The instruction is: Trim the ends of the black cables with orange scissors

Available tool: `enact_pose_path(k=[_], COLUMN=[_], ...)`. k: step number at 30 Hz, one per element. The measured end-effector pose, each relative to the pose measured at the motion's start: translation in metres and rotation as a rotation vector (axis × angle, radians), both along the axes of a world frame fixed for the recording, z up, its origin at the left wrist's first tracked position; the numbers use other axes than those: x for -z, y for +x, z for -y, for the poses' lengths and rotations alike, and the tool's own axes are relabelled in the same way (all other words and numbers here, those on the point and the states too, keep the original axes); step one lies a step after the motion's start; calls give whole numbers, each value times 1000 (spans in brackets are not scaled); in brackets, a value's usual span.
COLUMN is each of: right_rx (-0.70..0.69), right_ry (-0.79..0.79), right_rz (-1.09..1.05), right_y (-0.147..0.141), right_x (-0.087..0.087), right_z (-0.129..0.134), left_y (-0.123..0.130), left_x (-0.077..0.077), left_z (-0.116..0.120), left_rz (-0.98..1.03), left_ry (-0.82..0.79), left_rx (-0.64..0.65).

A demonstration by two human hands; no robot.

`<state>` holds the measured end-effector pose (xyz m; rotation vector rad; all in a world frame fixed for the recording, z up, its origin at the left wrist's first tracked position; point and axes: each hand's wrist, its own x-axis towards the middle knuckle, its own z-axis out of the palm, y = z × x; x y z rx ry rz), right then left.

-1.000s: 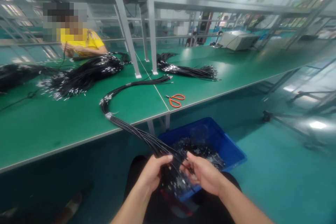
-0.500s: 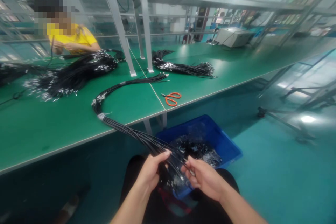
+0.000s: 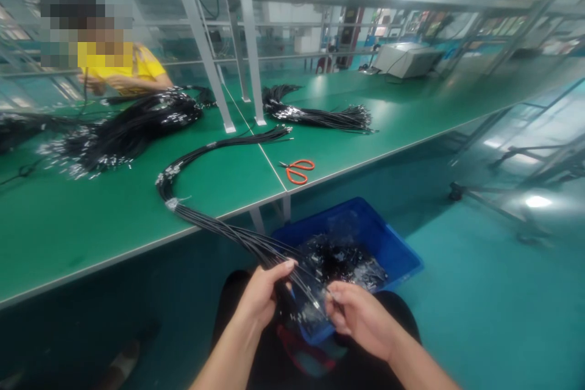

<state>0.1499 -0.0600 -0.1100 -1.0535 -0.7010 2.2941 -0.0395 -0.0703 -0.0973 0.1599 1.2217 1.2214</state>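
Observation:
My left hand (image 3: pixel 265 292) is closed round the near end of a bundle of thin black cables (image 3: pixel 223 228), the thumb lying on top. From there the bundle runs over the table's edge and curves across the green top, bound with pale ties in places. Bare silvery tips stick out past my left fingers. To the right of them, my right hand (image 3: pixel 351 311) is closed in a pinch on what looks like the end of one black cable. Its fingertips partly hide that end. A blue bin (image 3: pixel 388 250) with dark and clear scraps stands just beyond both hands.
Orange-handled scissors (image 3: pixel 299 170) lie near the edge of the green table (image 3: pixel 219 177). Larger cable piles (image 3: pixel 141 125) rest at left, and another bundle (image 3: pixel 320 116) lies behind the shelf posts (image 3: pixel 249 42). A person in yellow (image 3: pixel 146 70) works across the table.
My right hand has shifted slightly right and down, away from the cable tips by my left hand. My left hand keeps its hold. The view has tilted a little.

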Motion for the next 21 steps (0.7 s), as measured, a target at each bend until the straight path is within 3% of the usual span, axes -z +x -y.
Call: enact_pose_path(k=[9, 16, 21], right_rx=[-19, -88, -77], right_ry=[98, 244, 198], right_rz=[39, 197, 215], right_y=[-35, -25, -22], right_x=[-2, -14, -9], right_z=[5, -5, -7], left_y=[-3, 1, 6], left_x=[-1, 3, 3], left_z=[1, 1, 0], left_rz=[-39, -49, -26], left_ry=[27, 34, 33], left_rx=[28, 37, 48])
